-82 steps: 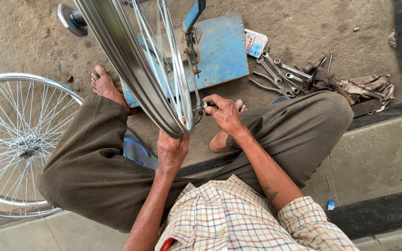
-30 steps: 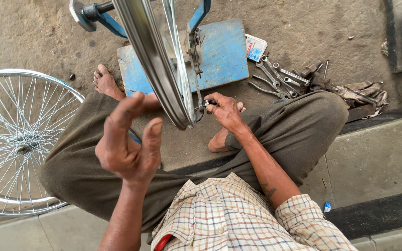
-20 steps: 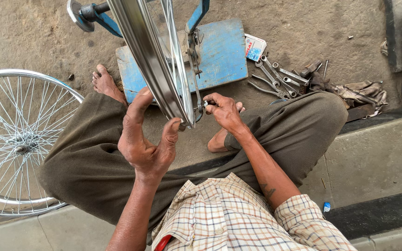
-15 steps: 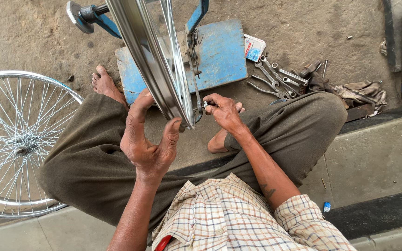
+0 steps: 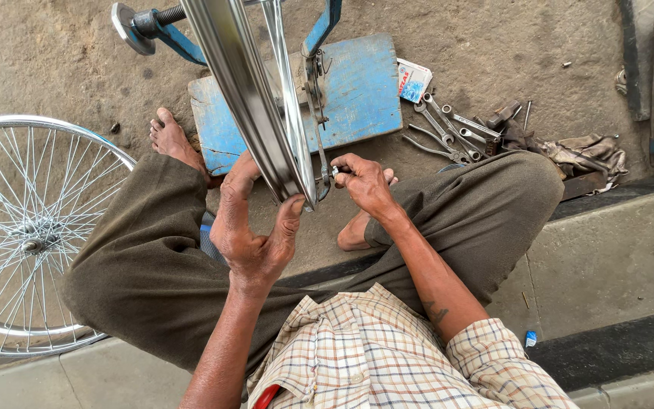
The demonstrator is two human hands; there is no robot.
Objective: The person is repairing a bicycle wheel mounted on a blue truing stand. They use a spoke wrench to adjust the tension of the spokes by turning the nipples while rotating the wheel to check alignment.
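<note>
Gripping wheel rim (image 5: 247, 98) between left hand (image 5: 255, 227) fingers, right hand (image 5: 365, 182) pinching spoke tool (image 5: 332, 173)

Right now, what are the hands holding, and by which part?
The left hand grips the upright wheel rim at its lower edge. The right hand pinches a small tool there; it is too hidden to identify.

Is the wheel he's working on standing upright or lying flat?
Upright: the rim stands on edge in the blue stand, left hand gripping it. The spare wheel lies flat.

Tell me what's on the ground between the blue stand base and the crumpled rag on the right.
In the head view, a small white-and-blue box and a cluster of metal wrenches lie on the ground between the blue stand base and the rag.
</note>
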